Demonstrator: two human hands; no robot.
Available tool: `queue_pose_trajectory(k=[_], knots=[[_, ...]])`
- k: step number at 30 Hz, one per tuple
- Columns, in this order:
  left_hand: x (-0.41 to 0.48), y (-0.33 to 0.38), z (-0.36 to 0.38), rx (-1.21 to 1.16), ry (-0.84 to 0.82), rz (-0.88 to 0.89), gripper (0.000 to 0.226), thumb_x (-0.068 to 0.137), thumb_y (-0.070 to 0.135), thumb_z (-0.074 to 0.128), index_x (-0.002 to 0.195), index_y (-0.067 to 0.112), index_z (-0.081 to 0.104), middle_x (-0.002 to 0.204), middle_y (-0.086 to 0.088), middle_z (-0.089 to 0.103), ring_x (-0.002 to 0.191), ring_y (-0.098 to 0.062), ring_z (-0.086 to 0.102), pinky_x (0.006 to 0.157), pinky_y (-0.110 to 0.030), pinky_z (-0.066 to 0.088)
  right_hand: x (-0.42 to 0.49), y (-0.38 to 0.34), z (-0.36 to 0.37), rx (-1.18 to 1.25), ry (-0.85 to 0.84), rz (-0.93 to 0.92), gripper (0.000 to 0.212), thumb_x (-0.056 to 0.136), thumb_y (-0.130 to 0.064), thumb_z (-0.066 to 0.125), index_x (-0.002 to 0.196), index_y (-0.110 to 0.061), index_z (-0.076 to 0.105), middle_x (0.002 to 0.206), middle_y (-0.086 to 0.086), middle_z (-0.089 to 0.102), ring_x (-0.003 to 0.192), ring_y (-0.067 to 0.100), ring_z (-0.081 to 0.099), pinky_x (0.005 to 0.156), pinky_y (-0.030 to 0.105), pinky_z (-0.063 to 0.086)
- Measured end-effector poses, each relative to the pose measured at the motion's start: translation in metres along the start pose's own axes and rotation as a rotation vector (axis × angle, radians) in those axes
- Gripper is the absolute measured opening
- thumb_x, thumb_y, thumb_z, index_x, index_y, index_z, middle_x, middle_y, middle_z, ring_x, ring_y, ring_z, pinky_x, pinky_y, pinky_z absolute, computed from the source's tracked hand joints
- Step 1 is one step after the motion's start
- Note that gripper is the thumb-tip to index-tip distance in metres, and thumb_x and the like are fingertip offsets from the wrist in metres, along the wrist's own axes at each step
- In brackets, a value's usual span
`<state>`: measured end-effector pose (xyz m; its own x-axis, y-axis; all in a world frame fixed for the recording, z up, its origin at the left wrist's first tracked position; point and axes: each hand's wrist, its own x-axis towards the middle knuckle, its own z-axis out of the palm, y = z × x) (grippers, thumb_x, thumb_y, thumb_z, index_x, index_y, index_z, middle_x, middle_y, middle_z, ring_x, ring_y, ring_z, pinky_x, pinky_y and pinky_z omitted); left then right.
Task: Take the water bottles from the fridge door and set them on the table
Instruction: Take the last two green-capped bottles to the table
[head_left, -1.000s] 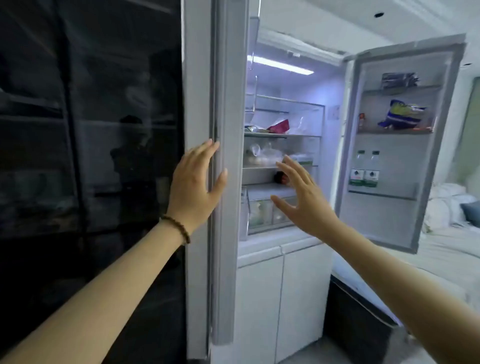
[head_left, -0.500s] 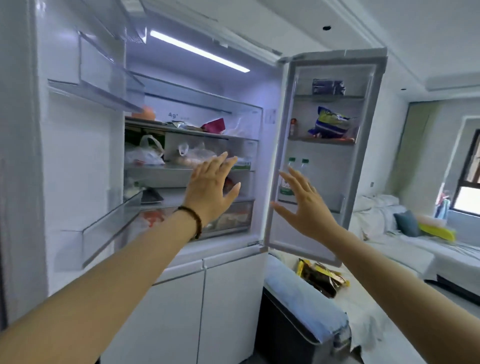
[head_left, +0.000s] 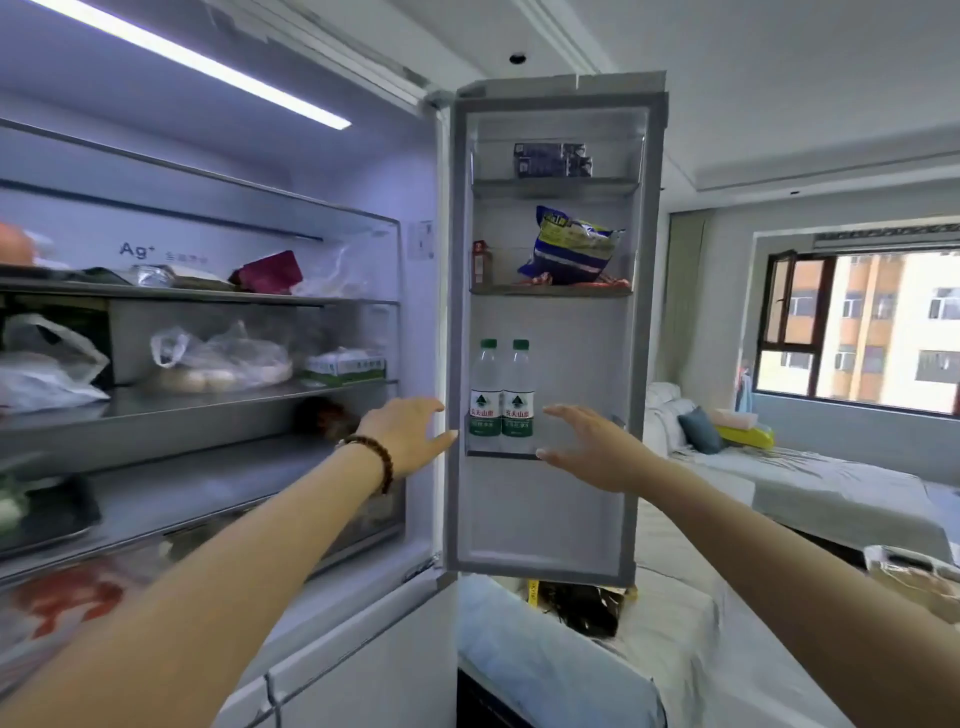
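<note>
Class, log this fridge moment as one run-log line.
stage: reaching | two water bottles: lowest door shelf, upright, untouched | left hand: open | right hand: open

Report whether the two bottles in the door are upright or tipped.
Upright. Both bottles stand side by side in the door's lowest bin, green caps on top, labels level.

The fridge door (head_left: 550, 519) is swung open to the right of the fridge interior (head_left: 208, 332). Two water bottles (head_left: 501, 395) are stood side by side, touching, at the left end of the lowest door shelf (head_left: 576, 441). A snack bag (head_left: 571, 249) is set on the shelf above, and boxes (head_left: 553, 160) on the top shelf. The left hand (head_left: 410, 436) is held left of the bottles, the right hand (head_left: 597, 447) to their right, before the door. A sofa (head_left: 805, 467) is seen behind the door, to the right.
</note>
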<state>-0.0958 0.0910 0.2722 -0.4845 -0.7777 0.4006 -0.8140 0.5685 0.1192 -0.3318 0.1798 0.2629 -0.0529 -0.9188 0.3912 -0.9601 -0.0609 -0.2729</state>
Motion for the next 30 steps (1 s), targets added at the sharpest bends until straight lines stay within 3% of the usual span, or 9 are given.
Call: queue_pose_trajectory(k=[7, 15, 18, 20, 25, 27, 30], knots=[[0.116, -0.015, 0.043, -0.001, 0.014, 0.015, 0.060, 0.090, 0.054, 0.040, 0.140, 0.021, 0.032, 0.144, -0.004, 0.042, 0.128, -0.024, 0.042, 0.100, -0.043, 0.043, 0.096, 0.055, 0.017, -0.032, 0.024, 0.035, 0.066, 0.084, -0.051, 0.056, 0.141, -0.027, 0.032, 0.150, 0.002, 0.035, 0.133, 0.022, 0.039, 0.107, 0.039, 0.035], [0.230, -0.020, 0.088, -0.077, 0.123, -0.022, 0.065, 0.089, 0.054, 0.042, 0.142, 0.020, 0.028, 0.146, -0.007, 0.038, 0.128, -0.026, 0.043, 0.098, -0.041, 0.041, 0.211, 0.111, 0.031, 0.045, 0.056, -0.087, 0.069, 0.086, -0.050, 0.057, 0.143, -0.027, 0.028, 0.151, 0.003, 0.032, 0.137, 0.021, 0.033, 0.109, 0.037, 0.028], [0.265, -0.016, 0.098, -0.199, 0.146, -0.076, 0.068, 0.087, 0.056, 0.044, 0.142, 0.021, 0.026, 0.147, -0.007, 0.036, 0.128, -0.026, 0.042, 0.100, -0.041, 0.040, 0.250, 0.126, 0.034, 0.085, 0.092, -0.159, 0.068, 0.086, -0.047, 0.058, 0.143, -0.026, 0.028, 0.152, 0.001, 0.030, 0.137, 0.020, 0.032, 0.106, 0.029, 0.026], [0.283, -0.013, 0.106, -0.244, 0.145, -0.056, 0.071, 0.086, 0.057, 0.047, 0.143, 0.022, 0.023, 0.149, -0.007, 0.034, 0.129, -0.025, 0.042, 0.102, -0.041, 0.039, 0.275, 0.133, 0.036, 0.177, 0.126, -0.182, 0.068, 0.086, -0.046, 0.058, 0.143, -0.025, 0.029, 0.153, -0.001, 0.029, 0.137, 0.018, 0.032, 0.102, 0.024, 0.024], [0.319, -0.009, 0.120, -0.341, 0.245, -0.029, 0.076, 0.083, 0.057, 0.051, 0.144, 0.026, 0.018, 0.143, -0.003, 0.042, 0.122, -0.022, 0.048, 0.096, -0.039, 0.044, 0.321, 0.138, 0.047, 0.535, 0.118, -0.118, 0.062, 0.086, -0.044, 0.058, 0.140, -0.026, 0.034, 0.143, -0.003, 0.040, 0.127, 0.013, 0.042, 0.097, 0.027, 0.037], [0.334, -0.010, 0.121, -0.533, 0.275, -0.041, 0.073, 0.083, 0.052, 0.054, 0.143, 0.023, 0.022, 0.136, -0.004, 0.049, 0.114, -0.019, 0.052, 0.091, -0.033, 0.047, 0.332, 0.139, 0.055, 0.641, 0.112, -0.066, 0.052, 0.087, -0.043, 0.058, 0.134, -0.024, 0.044, 0.127, -0.003, 0.054, 0.114, 0.009, 0.050, 0.090, 0.022, 0.039], [0.351, -0.016, 0.123, -0.764, 0.234, -0.037, 0.058, 0.086, 0.045, 0.054, 0.134, 0.016, 0.039, 0.124, -0.002, 0.058, 0.099, -0.008, 0.054, 0.074, -0.010, 0.042, 0.342, 0.142, 0.065, 0.767, 0.111, -0.012, 0.019, 0.087, -0.042, 0.059, 0.101, -0.030, 0.063, 0.109, -0.006, 0.068, 0.101, 0.003, 0.060, 0.074, 0.004, 0.042]])
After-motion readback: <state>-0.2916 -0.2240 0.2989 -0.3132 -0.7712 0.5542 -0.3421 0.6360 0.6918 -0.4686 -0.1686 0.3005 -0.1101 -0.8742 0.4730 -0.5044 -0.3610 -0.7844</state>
